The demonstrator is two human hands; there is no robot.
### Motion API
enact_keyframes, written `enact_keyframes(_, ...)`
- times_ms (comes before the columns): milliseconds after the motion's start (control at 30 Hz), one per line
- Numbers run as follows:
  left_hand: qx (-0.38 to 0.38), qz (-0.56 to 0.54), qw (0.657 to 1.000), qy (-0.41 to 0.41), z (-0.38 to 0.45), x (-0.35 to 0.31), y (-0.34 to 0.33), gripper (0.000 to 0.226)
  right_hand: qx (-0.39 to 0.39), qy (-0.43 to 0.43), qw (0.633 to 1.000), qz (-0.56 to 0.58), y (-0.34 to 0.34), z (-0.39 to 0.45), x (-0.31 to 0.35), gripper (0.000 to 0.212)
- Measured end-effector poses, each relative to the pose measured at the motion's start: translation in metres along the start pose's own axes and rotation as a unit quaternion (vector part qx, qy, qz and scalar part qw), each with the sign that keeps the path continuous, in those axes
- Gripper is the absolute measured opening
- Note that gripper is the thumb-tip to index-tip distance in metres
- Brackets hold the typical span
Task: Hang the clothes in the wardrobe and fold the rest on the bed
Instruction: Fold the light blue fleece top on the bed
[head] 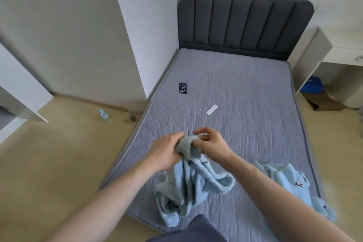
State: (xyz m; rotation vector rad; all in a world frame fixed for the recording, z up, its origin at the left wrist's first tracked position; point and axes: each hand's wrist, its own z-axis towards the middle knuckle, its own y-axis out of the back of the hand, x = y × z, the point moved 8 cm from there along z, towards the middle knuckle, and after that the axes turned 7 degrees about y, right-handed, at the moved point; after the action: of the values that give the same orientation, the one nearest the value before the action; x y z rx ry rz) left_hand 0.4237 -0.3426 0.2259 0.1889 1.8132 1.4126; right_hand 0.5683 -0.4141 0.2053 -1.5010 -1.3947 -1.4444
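A water bottle [103, 114] lies on the floor left of the bed [245, 88]. Over the bed's near end, the left hand [167, 151] and right hand [211, 143] both grip a bunched light-blue fleece garment [188, 184]. Another light-blue piece [290, 180] lies at the bed's right edge.

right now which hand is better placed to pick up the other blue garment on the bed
The right hand. The second light blue garment lies on the mattress beside the right forearm, while the left hand is on the far side, gripping the bunched garment both hands hold.
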Motion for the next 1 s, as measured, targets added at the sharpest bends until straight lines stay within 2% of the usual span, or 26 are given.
enact_keyframes(67, 0.003, -0.019, 1.000, 0.001, -0.005, 0.004, -0.008, 0.022, 0.035, -0.021, 0.999, 0.002, 0.011, -0.007, -0.025, 0.037)
enact_keyframes(200, 0.012, -0.133, 0.991, 0.001, -0.006, -0.005, -0.005, 0.016, 0.149, -0.044, 0.964, -0.214, 0.018, -0.034, -0.081, 0.078)
enact_keyframes(267, 0.017, -0.182, 0.983, -0.010, -0.004, -0.013, 0.001, 0.016, 0.162, -0.067, 0.948, -0.266, 0.015, -0.042, -0.104, 0.100)
enact_keyframes(333, 0.013, -0.213, 0.977, -0.011, -0.002, -0.019, 0.007, 0.023, 0.136, -0.077, 0.949, -0.272, 0.010, -0.042, -0.120, 0.109)
enact_keyframes(400, -0.010, -0.246, 0.969, 0.002, -0.001, -0.019, 0.015, 0.033, 0.100, -0.079, 0.959, -0.254, 0.005, -0.038, -0.130, 0.094)
enact_keyframes(500, -0.064, -0.280, 0.957, 0.033, 0.000, -0.006, 0.026, 0.034, 0.074, -0.082, 0.961, -0.253, -0.003, -0.033, -0.145, 0.035)
enact_keyframes(533, -0.079, -0.276, 0.956, 0.054, -0.001, 0.005, 0.027, 0.034, 0.059, -0.089, 0.963, -0.248, -0.002, -0.033, -0.150, 0.021)
enact_keyframes(600, -0.102, -0.249, 0.958, 0.098, -0.004, 0.032, 0.031, 0.038, 0.028, -0.111, 0.963, -0.243, 0.005, -0.034, -0.160, 0.015)
enact_keyframes(700, -0.071, -0.258, 0.949, 0.163, -0.012, 0.084, 0.025, 0.041, -0.005, -0.125, 0.954, -0.274, 0.027, -0.030, -0.169, 0.010)
enact_keyframes(767, -0.028, -0.273, 0.939, 0.206, -0.015, 0.121, 0.014, 0.036, -0.011, -0.118, 0.951, -0.286, 0.040, -0.023, -0.169, 0.012)
enact_keyframes(833, 0.016, -0.237, 0.942, 0.238, -0.015, 0.157, 0.002, 0.034, -0.001, -0.115, 0.950, -0.292, 0.047, -0.015, -0.167, 0.013)
enact_keyframes(933, 0.111, -0.112, 0.948, 0.277, -0.012, 0.203, -0.009, 0.041, 0.014, -0.116, 0.944, -0.308, 0.049, 0.003, -0.159, 0.012)
enact_keyframes(1000, 0.184, -0.039, 0.938, 0.290, -0.005, 0.223, -0.012, 0.055, 0.028, -0.117, 0.938, -0.324, 0.046, 0.020, -0.148, 0.011)
